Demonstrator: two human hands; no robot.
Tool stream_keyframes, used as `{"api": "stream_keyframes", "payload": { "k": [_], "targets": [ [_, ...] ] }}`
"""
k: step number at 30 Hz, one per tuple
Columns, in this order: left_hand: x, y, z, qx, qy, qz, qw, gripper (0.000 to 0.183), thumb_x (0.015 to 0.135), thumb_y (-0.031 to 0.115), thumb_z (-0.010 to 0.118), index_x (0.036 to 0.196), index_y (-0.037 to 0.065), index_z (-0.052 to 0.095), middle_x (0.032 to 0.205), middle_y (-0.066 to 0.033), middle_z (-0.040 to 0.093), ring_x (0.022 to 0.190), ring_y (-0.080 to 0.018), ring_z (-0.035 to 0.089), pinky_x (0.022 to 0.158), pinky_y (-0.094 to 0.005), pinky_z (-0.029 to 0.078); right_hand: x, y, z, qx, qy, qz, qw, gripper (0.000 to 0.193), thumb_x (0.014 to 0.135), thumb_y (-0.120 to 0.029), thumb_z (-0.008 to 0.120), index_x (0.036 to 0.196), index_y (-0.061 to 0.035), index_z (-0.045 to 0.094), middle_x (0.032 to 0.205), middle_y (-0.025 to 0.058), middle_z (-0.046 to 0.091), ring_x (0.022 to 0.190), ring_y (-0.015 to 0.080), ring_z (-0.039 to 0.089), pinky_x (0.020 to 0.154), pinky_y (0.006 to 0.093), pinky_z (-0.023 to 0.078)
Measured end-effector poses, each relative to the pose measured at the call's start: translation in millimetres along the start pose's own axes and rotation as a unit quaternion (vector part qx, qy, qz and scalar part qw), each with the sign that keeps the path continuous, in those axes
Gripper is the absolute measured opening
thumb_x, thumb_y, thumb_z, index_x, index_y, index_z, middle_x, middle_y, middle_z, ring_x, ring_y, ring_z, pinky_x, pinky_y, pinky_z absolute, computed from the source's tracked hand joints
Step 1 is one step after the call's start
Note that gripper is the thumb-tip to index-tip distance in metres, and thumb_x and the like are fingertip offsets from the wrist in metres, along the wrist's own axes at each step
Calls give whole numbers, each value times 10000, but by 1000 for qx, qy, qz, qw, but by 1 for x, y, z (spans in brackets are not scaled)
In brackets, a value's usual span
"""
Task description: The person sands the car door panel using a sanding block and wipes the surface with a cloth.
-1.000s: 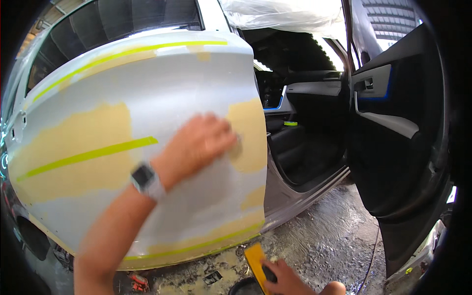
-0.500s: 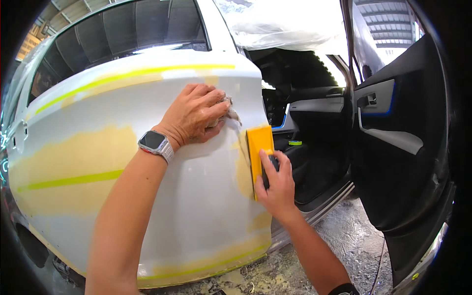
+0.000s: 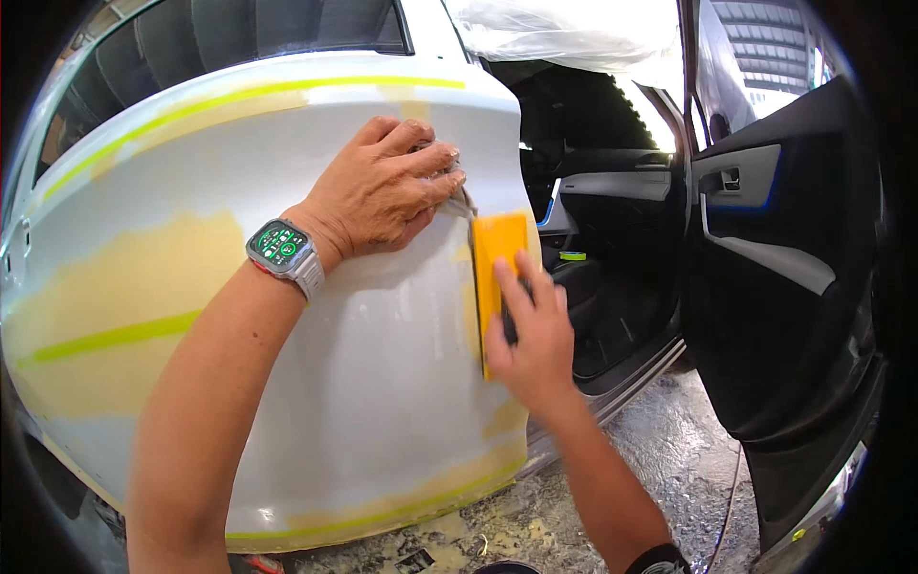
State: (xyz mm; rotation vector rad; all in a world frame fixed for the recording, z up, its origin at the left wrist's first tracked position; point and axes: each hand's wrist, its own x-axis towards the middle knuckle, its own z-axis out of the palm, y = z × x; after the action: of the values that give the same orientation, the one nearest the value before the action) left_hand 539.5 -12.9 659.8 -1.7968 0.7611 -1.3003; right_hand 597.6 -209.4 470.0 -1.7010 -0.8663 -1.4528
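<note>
Head view, L hand (image 3: 382, 191) cupping rag (image 3: 467, 203), R hand (image 3: 532, 330) gripping yel. block (image 3: 499, 234) on door (image 3: 363, 402)

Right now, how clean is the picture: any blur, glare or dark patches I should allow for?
Head view: the right hand looks slightly motion-blurred, the left hand sharper; the plastic sheeting is partly blown out; the floor glints; the car interior sinks into shadow; straight edges bend toward the black rim.
</note>
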Motion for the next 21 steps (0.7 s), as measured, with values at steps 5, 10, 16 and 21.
{"api": "stream_keyframes", "payload": {
  "k": [5,10,16,21],
  "targets": [
    [18,5,5,-11,33,17,999,414,812,202,740,1224,190,699,1323,-13,629,1248,-233,546,1110,-412,396,-120,2,-5,-23,-35,1,999,638,772,-46,708,1403,-98,632,1414,211,569,981,396,624,832,461,563],
    [5,1,7,-14,43,-4,999,388,814,161,747,1199,185,706,1245,-15,665,1199,-230,576,1070,-398,418,-7,-11,11,2,20,-12,1000,637,778,-53,700,1409,-83,620,1431,199,557,1074,424,615,883,479,547],
    [14,5,8,-18,70,1,997,377,799,172,772,1169,184,700,1255,-17,650,1179,-229,572,1028,-401,438,-54,-7,0,-33,6,-14,999,649,772,-49,712,1413,-82,618,1423,205,561,1040,420,618,839,467,555],
    [11,7,7,-12,58,-2,998,398,780,179,782,1170,185,698,1256,-12,653,1175,-227,574,1037,-403,436,-113,6,2,-15,-16,25,999,604,768,-44,707,1369,-70,654,1418,208,563,995,430,621,836,466,553]
  ]
}}
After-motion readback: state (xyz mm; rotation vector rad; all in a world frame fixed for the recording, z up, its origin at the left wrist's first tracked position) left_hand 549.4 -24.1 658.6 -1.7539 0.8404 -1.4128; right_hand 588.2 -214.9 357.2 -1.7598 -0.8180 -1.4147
